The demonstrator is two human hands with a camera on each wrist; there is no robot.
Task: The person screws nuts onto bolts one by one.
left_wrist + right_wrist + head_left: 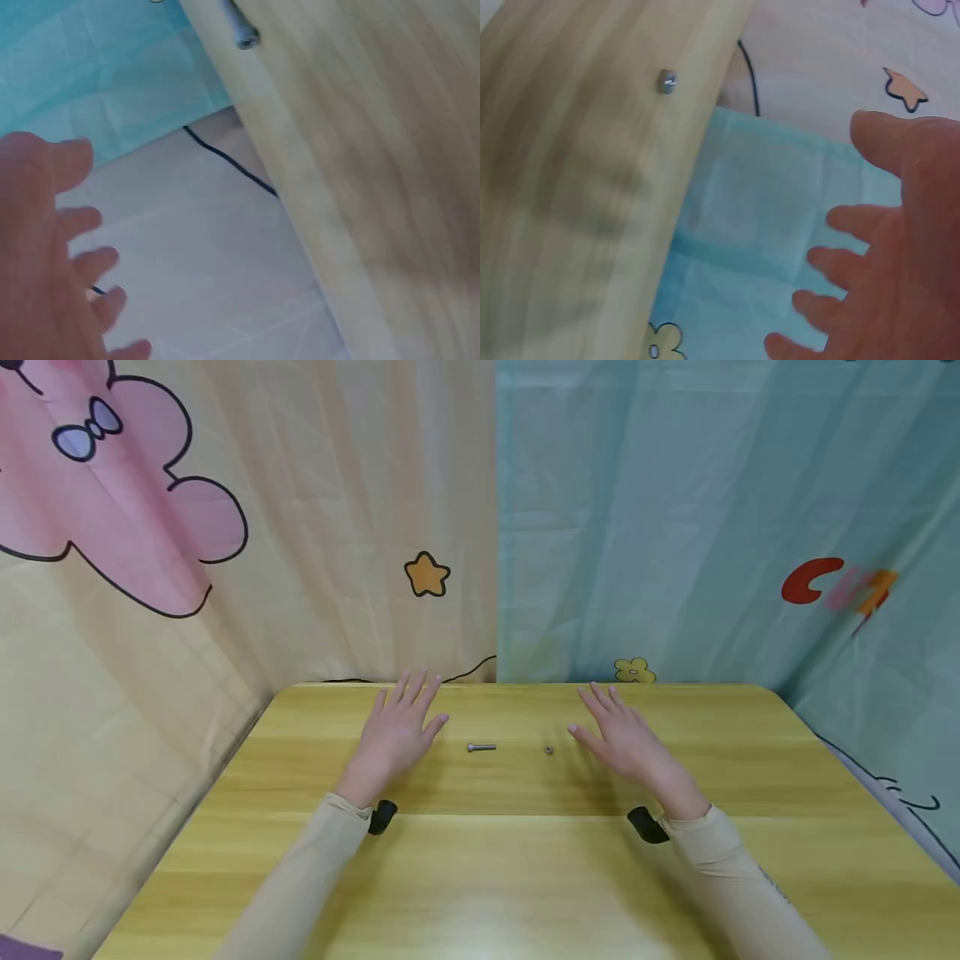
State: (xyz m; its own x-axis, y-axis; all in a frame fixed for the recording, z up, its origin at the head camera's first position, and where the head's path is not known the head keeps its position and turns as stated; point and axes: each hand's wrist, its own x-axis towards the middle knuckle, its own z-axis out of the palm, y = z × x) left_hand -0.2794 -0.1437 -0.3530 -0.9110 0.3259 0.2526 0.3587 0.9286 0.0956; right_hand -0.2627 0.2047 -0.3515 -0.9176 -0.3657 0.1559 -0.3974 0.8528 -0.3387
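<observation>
A small metal bolt [482, 747] lies on its side on the wooden table, its head toward the left. To its right lies a small metal nut [549, 750]. My left hand [396, 731], fingers spread and holding nothing, hovers left of the bolt. On the other side my right hand [626, 739] is also spread and bare, with its thumb nearest the nut. The left wrist view catches the bolt's head [246, 37] at the top. In the right wrist view the nut [667, 82] sits near the table's edge.
The wooden table [495, 877] stretches beneath both arms. Behind it hang a beige curtain [322, 527] and a blue-green curtain [675, 510] with printed figures. A black wrist device [382, 817] shows at the left cuff, another black device [647, 825] at the right.
</observation>
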